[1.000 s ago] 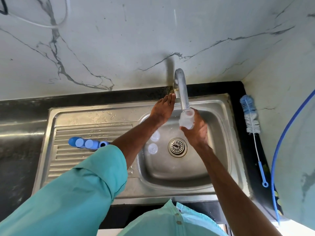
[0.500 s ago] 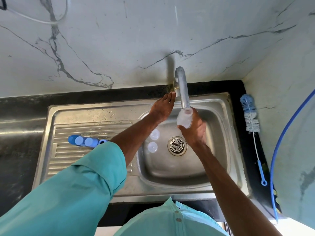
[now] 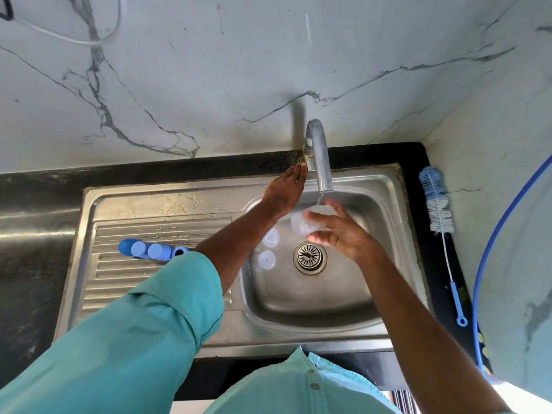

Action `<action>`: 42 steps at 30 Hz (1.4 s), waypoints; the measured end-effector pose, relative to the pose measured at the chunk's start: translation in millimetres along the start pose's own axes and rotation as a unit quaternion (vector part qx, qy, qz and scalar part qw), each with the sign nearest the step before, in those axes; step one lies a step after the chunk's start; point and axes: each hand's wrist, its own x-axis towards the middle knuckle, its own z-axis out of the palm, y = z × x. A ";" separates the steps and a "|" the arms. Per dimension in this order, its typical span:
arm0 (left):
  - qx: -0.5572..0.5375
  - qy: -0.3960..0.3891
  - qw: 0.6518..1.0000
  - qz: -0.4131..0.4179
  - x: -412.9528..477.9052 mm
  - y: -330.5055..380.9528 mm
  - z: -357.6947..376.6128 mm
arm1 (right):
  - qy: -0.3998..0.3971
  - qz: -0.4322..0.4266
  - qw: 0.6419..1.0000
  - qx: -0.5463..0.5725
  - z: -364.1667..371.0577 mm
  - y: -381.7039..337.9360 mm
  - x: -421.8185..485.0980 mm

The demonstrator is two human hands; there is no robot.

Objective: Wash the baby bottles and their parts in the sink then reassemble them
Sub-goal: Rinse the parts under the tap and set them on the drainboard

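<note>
Rinse step, we judge. To do it well, left to right: the blue rings and caps, lined up on the drainboard, wait their turn, well apart from the water. The left hand at the tap's base should set a modest flow, no splashing. Two clear domed parts lie in the basin, just left of the drain; wash them next. The tap seems to drop a thin stream onto the clear bottle, tilted just under the spout; we'd fill it, swirl, dump. The bottle brush lies untouched on the dark worktop right of the sink; the inside likely needs it.

Left fingers: straight, together, tips at the tap's valve; contact we cannot confirm, thumb hidden. Right hand: grips the bottle, thumb across its near side, fingers curled over the far side, clamped on it. Wet plastic, slip risk.
</note>
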 end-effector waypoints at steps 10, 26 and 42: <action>-0.022 -0.032 0.999 0.007 -2.7 -2.6 -10.5 | -0.198 0.219 0.876 0.382 -13.0 9.5 16.1; -0.014 0.005 0.999 0.028 -6.5 -5.4 -5.8 | 0.188 -0.353 0.770 -0.497 14.2 32.9 1.9; -0.580 0.082 0.797 -0.149 -39.1 13.7 -23.8 | -0.096 0.088 0.977 0.170 -6.6 8.6 15.4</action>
